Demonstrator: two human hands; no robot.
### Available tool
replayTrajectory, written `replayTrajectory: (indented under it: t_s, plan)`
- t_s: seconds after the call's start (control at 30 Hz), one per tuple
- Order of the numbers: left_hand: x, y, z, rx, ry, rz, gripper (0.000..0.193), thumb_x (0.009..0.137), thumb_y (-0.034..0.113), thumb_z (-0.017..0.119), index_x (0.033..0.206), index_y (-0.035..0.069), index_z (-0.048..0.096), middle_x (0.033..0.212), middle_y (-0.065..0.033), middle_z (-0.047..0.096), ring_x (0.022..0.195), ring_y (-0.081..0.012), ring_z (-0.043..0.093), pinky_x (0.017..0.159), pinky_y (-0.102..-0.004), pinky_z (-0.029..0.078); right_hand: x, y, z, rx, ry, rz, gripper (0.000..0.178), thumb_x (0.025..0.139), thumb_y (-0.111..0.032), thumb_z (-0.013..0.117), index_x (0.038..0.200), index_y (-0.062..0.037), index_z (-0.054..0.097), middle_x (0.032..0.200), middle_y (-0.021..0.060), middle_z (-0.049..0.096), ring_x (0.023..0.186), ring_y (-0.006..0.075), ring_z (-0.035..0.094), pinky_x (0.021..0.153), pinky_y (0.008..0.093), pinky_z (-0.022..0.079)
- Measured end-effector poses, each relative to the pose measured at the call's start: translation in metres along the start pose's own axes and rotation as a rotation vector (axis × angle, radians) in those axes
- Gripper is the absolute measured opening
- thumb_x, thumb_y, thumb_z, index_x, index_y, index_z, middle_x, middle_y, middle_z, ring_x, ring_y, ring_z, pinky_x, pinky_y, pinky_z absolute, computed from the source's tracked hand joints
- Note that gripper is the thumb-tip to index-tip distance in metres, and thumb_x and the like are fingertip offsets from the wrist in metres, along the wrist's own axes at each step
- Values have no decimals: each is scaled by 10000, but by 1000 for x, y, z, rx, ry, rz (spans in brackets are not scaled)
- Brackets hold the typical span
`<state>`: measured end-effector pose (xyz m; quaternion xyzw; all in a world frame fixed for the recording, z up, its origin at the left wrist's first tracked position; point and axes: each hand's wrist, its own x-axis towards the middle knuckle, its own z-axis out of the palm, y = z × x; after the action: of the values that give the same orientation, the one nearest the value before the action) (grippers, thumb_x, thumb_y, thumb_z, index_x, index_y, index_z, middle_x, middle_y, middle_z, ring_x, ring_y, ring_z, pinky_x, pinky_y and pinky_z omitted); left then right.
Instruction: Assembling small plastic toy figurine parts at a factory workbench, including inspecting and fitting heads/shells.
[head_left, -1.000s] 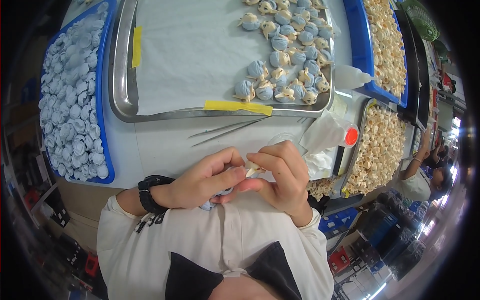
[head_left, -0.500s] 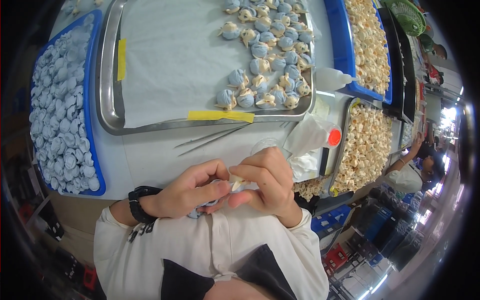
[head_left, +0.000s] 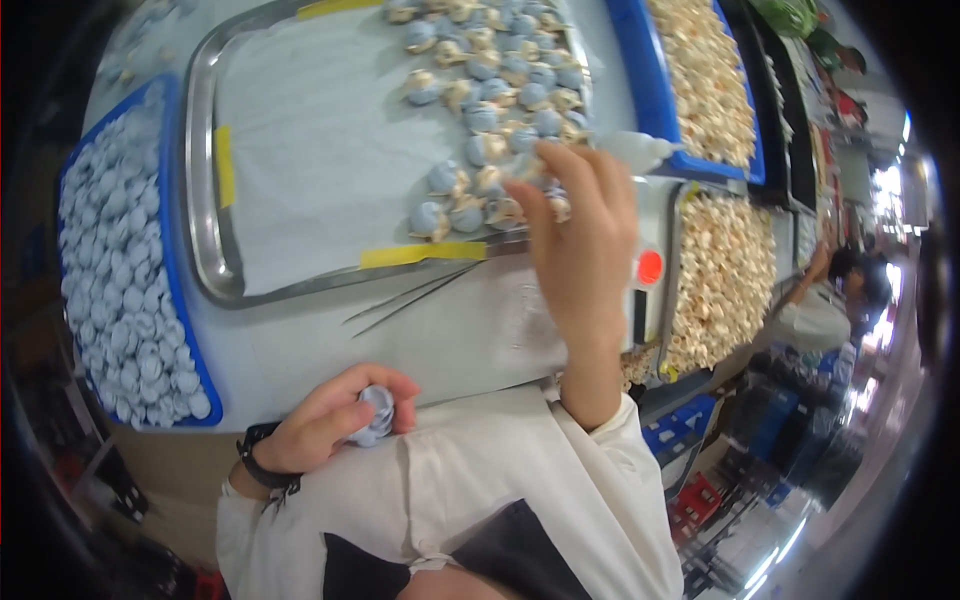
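Observation:
My left hand (head_left: 325, 418), with a dark band on the wrist, is closed around a pale blue shell-like piece (head_left: 374, 415) close to my shirt. Over the right front corner of the metal tray (head_left: 205, 215) my right hand (head_left: 590, 225) reaches out, thumb and forefinger apart. Nothing shows between those fingers. Behind and beneath them lie several small blue-and-cream figures (head_left: 483, 118), filling the right side of the lined tray. The hand hides some of them. A white squeeze bottle (head_left: 632, 150) lies just beyond its knuckles.
To the left stands a blue bin (head_left: 165, 260) of pale blue pieces. Cream pieces fill a blue bin (head_left: 640, 75) and a metal tray (head_left: 675, 300) at right. Tweezers (head_left: 415, 300) lie before the taped tray. A red-capped container (head_left: 650, 267) is beside my right wrist.
My right hand has left the left hand and moved forward over the figures. The cream piece it pinched no longer shows. My left hand has shifted left, keeping the blue piece.

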<state>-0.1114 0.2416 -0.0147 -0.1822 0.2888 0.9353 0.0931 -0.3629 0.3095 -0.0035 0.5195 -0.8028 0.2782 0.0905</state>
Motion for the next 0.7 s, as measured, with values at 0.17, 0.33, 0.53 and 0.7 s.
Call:
replayTrajectory:
  t_s: [0.17,0.33,0.53,0.7]
  plan:
    - [-1,3,3,233,54,-12,452,843,101,383,1265,-58,354,940,-106,542,862,-133,481,833,-266,371,2,-4,16,-158,-22,83,414,655,-38,685,1052,-17,566,1044,114,546,859,280,524,690,364,423]
    - [-2,4,3,300,229,111,408,857,185,398,1153,-90,456,757,-97,555,634,-113,489,599,-223,400,-21,-14,-72,146,-35,-255,506,582,-19,664,1077,5,563,1110,183,537,842,244,558,706,320,453]
    - [15,12,13,-2,169,258,507,832,243,383,1186,-117,432,695,-127,551,573,-148,508,537,-239,413,-100,164,-185,-635,175,537,251,820,-168,597,1016,-14,616,1006,139,596,933,279,550,822,340,432]
    - [19,10,11,5,203,191,562,832,255,345,1266,-99,368,725,-138,550,582,-154,502,547,-243,418,-122,187,-156,-753,40,537,249,795,-167,608,1011,-45,618,1087,144,559,1049,313,478,871,384,396]
